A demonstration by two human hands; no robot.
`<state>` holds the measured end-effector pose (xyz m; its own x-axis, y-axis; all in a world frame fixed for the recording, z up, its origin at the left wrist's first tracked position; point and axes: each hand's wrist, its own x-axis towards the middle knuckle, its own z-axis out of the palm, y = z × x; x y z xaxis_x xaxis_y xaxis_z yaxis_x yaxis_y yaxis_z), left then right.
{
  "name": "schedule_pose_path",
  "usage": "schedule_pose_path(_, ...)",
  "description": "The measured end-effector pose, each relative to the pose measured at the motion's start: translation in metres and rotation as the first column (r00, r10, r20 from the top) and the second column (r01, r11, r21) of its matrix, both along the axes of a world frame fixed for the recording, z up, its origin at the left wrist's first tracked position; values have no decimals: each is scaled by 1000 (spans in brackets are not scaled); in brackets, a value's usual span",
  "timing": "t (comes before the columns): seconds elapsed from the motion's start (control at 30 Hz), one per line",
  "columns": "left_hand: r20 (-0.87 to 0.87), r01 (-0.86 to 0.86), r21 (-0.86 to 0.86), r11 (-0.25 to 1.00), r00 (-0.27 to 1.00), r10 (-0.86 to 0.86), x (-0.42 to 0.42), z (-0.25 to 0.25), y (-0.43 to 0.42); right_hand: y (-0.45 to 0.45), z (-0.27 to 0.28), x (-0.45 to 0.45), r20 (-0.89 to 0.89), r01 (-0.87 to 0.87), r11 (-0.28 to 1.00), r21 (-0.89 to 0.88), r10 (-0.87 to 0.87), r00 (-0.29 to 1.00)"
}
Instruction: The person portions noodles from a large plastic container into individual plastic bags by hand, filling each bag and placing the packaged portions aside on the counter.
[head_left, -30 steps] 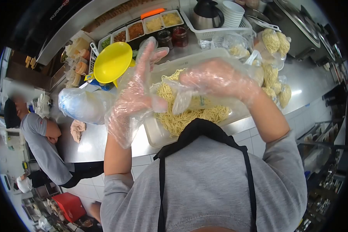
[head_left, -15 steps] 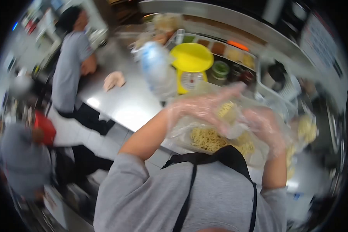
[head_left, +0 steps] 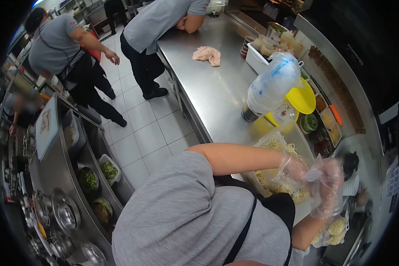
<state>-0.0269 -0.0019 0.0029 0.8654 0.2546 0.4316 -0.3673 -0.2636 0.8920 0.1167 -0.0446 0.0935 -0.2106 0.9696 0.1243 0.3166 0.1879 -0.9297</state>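
My left hand (head_left: 293,170) and my right hand (head_left: 331,184), both in clear plastic gloves, meet above the right side of a translucent tub (head_left: 292,126). Between them is a small clear plastic bag (head_left: 314,174), its upper part bunched at their closed fingers. Glove film and the bag partly hide the fingertips, and what the bag contains is hard to make out. Pale noodles (head_left: 270,146) lie in the tub under my left forearm. Beside my right wrist, bagged noodle portions (head_left: 337,230) rest on the counter.
Beyond the tub stand a yellow scale (head_left: 284,113), a large plastic bag roll (head_left: 275,84) and a topping tray (head_left: 328,124). A crumpled cloth (head_left: 207,55) lies on the steel counter (head_left: 181,42). Two co-workers (head_left: 159,26) are at the left; shelves with bowls (head_left: 66,210) stand behind.
My view has swung left, bringing the floor and shelves into sight. My hands have drawn together around the bag, where noodles showed before. The nearer co-worker has straightened up.
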Motion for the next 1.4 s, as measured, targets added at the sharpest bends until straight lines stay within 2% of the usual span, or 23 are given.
schedule_pose_path(0.07,-14,-37,-43,998,999,37,-16,19,-5,1,23,5,331,-178,864,470,14,944)
schedule_pose_path(0.1,-15,-46,-46,998,999,45,-22,22,-5,5,17,4,330,-185,864,468,23,944)
schedule_pose_path(0.13,-13,-107,-32,994,994,106,-26,24,-4,9,7,2,146,-165,869,467,108,983)
schedule_pose_path(0.2,-10,-170,-10,985,985,170,-23,15,1,-2,16,-9,120,-30,991,-133,46,992)
schedule_pose_path(0.23,-40,-220,33,975,974,221,-13,-5,11,1,2,-6,119,-33,991,-130,49,992)
schedule_pose_path(0.3,-65,-273,75,959,958,278,-11,-11,13,4,-36,-3,379,-304,921,244,198,904)
schedule_pose_path(0.33,-105,-271,130,954,953,285,-14,-13,10,2,-37,-4,378,-306,922,239,201,904)
schedule_pose_path(0.43,-143,-225,130,966,959,243,-7,-30,7,-1,-44,-11,193,-255,966,47,242,951)
schedule_pose_path(0.5,-134,-191,75,979,971,199,-6,-34,10,2,-84,13,-83,-112,994,-21,110,990)
schedule_pose_path(0.57,-450,-119,-5,993,887,105,-18,5,-4,-1,-84,18,-171,-26,994,-102,9,985)
schedule_pose_path(0.6,-453,-119,-3,993,886,104,-16,11,-5,-3,-76,16,-290,-3,994,-113,-31,956)
schedule_pose_path(0.7,-230,-126,7,992,965,124,-2,23,-5,-13,-46,9,-612,81,984,-161,-163,774)
schedule_pose_path(0.73,-202,-130,154,980,966,160,11,14,2,-16,-41,7,-703,115,978,-176,-207,681)
schedule_pose_path(0.83,-213,11,143,990,977,20,-1,42,-6,-20,-28,-2,-734,374,921,-112,-330,593)
schedule_pose_path(0.9,-139,91,80,993,987,-79,10,31,-9,-19,-42,32,-750,217,973,-74,-197,631)
schedule_pose_path(0.97,-164,-60,-109,992,986,42,11,34,-16,-18,-46,38,-735,239,964,-117,-246,632)
schedule_pose_path(1.0,-202,-174,-47,984,966,161,4,49,-22,-22,-40,34,-735,255,959,-126,-263,624)
schedule_pose_path(1.07,-220,-215,9,977,952,212,1,49,-18,-35,-18,22,-664,16,997,81,42,746)
schedule_pose_path(1.17,-151,-276,212,938,938,311,13,38,-6,-25,-32,30,-524,-6,993,-121,-59,850)
schedule_pose_path(1.23,-129,-230,306,924,951,279,14,41,-5,-38,-18,8,-395,-23,998,66,48,917)
schedule_pose_path(1.3,-400,-192,-110,975,907,134,13,39,-11,-41,-10,-2,-211,127,991,-28,-130,969)
schedule_pose_path(1.33,-86,-276,272,922,947,309,20,-7,0,-41,-16,-7,-227,136,991,17,-128,965)
schedule_pose_path(1.4,273,-415,569,710,910,312,18,4,-1,-44,-17,-6,-282,150,989,13,-141,949)
